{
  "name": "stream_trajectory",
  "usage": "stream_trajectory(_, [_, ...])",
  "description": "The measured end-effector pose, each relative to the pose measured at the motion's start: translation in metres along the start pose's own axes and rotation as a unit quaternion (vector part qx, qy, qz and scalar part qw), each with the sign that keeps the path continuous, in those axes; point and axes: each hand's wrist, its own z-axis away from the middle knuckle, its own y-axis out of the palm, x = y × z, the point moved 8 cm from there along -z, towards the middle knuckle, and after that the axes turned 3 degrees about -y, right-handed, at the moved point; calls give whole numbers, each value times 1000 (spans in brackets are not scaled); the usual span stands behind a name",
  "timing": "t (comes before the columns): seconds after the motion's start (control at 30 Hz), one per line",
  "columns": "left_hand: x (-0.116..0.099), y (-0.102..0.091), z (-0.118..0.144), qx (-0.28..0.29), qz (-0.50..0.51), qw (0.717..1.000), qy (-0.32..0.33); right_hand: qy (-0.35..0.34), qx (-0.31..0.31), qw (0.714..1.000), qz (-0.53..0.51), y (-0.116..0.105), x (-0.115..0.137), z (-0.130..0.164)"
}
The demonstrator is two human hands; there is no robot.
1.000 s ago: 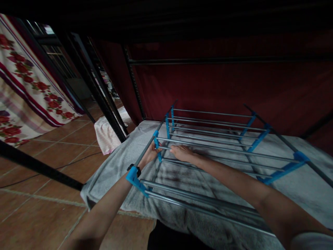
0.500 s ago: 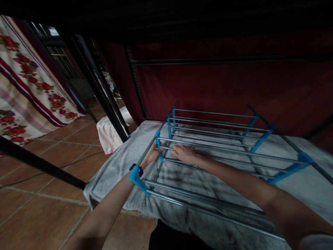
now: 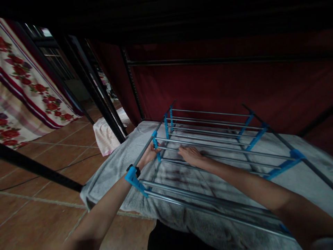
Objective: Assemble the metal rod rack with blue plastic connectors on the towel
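Note:
A rack of grey metal tubes with blue plastic brackets, seemingly a shoe rack (image 3: pixel 234 150), lies on its side on a grey blanket (image 3: pixel 125 152). My left hand (image 3: pixel 148 155), with a dark band at the wrist, reaches under the left side tube. Its fingers are closed around a blue bracket (image 3: pixel 155 141) where the cross tubes meet that side. To the right, my right hand (image 3: pixel 191 155) is curled over a cross tube (image 3: pixel 169 149), its fingertips pressed on the metal. My right palm and the undersides of the fingers are hidden.
Black metal posts (image 3: pixel 99 93) stand at the left, and a dark frame hangs low overhead. A dark red curtain (image 3: pixel 208 86) closes the back. A striped cloth (image 3: pixel 106 135) lies past the blanket's left edge, above brown floor tiles (image 3: pixel 39 166). A flowered cloth (image 3: pixel 39 90) hangs far left.
My right hand has slid a little to the right along the cross tube, away from my left hand. My left hand stays at the bracket. The whole view has shifted slightly.

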Motion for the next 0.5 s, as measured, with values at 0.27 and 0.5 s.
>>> stream_trajectory(0.27, [-1, 2, 1, 7, -2, 1000, -2, -3, -2, 1000, -22, -1, -3, 1])
stream_trajectory(0.5, [4, 1, -1, 7, -5, 1000, -2, -254, -96, 962, 32, 5, 40, 33])
